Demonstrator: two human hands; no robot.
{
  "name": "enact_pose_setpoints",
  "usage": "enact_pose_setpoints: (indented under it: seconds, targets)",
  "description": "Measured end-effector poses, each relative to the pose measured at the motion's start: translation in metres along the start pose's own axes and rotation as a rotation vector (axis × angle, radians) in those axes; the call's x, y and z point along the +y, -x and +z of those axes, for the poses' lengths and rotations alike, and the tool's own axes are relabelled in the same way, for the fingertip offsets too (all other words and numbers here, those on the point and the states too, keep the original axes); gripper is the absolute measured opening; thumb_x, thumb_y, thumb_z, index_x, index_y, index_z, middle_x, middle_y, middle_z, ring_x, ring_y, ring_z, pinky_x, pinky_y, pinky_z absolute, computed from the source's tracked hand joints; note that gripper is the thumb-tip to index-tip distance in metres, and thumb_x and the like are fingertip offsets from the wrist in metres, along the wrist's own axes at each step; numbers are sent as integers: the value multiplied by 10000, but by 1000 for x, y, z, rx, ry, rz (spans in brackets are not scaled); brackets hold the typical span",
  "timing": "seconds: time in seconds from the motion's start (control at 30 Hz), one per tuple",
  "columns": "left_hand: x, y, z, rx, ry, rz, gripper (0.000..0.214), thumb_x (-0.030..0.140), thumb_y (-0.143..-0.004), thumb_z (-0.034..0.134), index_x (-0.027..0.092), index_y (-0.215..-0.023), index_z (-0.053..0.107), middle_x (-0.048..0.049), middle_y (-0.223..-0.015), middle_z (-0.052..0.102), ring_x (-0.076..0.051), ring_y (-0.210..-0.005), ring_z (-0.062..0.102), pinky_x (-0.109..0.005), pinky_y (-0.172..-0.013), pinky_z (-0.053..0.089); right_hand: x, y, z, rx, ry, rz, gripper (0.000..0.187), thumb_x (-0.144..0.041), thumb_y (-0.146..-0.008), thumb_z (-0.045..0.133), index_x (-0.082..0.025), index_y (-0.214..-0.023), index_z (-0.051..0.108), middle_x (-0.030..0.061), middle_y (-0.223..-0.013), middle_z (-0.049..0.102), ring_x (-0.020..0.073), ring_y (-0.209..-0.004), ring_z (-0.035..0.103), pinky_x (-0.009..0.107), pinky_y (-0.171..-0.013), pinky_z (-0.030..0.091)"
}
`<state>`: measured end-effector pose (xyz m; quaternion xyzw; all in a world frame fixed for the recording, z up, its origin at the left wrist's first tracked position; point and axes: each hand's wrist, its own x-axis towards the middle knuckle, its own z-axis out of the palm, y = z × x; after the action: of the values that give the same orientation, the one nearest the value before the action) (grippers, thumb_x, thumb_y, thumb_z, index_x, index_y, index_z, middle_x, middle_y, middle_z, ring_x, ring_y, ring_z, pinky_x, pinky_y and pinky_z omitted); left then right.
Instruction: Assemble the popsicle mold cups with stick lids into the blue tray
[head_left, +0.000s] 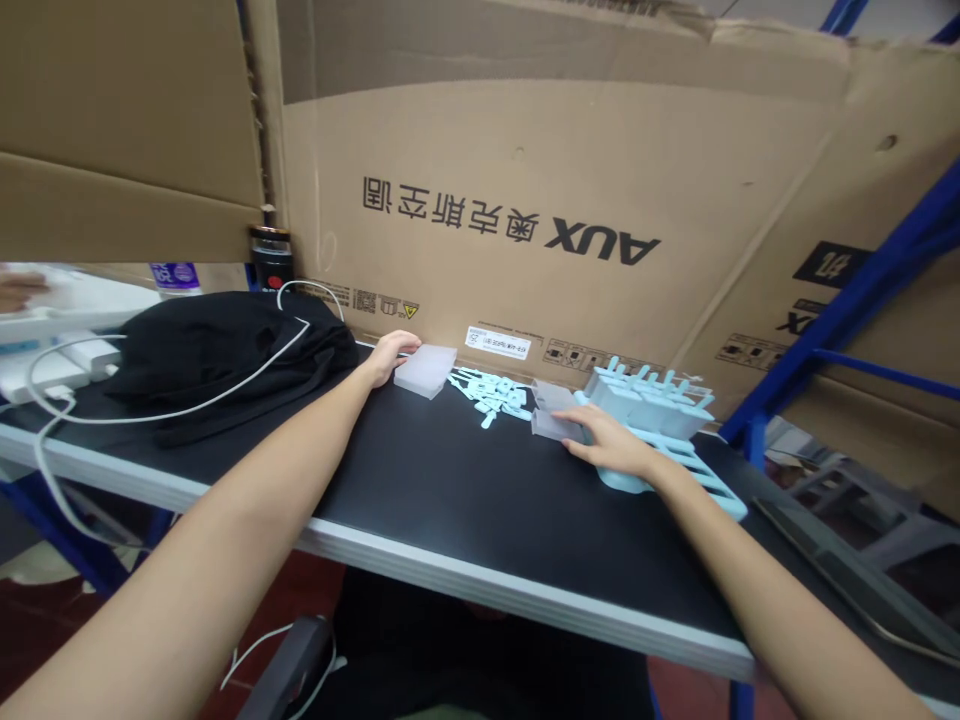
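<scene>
My left hand (391, 354) reaches to the back of the black table (450, 500) and rests its fingers on a translucent plastic box (426, 370). My right hand (609, 440) lies flat on the table, fingertips touching a second translucent box (553, 410). Between the two boxes lies a loose pile of several small light-blue plastic parts (491, 392). Just behind and under my right hand sits a light-blue plastic rack (652, 410) with upright pegs.
Large cardboard sheets (525, 200) wall off the back of the table. A black cloth bundle (225, 350) with a white cable (150, 400) over it lies at left, beside a dark can (268, 258). Blue shelf bars (862, 300) stand at right. Another person's hand (19, 290) shows far left.
</scene>
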<state>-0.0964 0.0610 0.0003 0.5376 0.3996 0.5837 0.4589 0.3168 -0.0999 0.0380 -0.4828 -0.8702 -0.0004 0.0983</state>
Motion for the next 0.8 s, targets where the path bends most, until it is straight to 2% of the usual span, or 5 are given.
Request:
enact_pose_setpoints:
  seconds: [0.23,0.5,0.6,0.8]
  targets:
    - [-1,-2,0,-9,0,-12,240,379,-628,683,209,-795,655,-55,-1050,711,-282,-1062,599,-385,-844,416,5,0,0,56,173,79,452,-261,-813,540,-137,-1240,624,131,-1287,605,278,-1214,505,414,-1037,376]
    - [1,0,1,-17,13,-8,227,371,-627,682,213,-788,656,-59,-1042,711,-286,-1070,596,-389,-843,415,-9,-7,-1,42,376,233,448,-222,-775,519,-147,-1195,657,144,-1264,603,307,-1182,481,412,-915,389]
    - [0,0,0,-19,23,-16,228,364,-625,682,216,-796,657,-51,-1038,715,-271,-1056,601,-385,-847,414,-10,-5,-1,48,395,270,445,-216,-776,506,-156,-1190,658,141,-1245,617,300,-1166,491,402,-905,385]
    - [0,-1,1,-12,33,-31,230,348,-627,683,215,-813,655,-56,-1070,707,-277,-1089,586,-379,-850,405,-12,-4,-6,49,376,345,342,-224,-824,439,-150,-1018,711,134,-1153,665,290,-1100,520,385,-862,399]
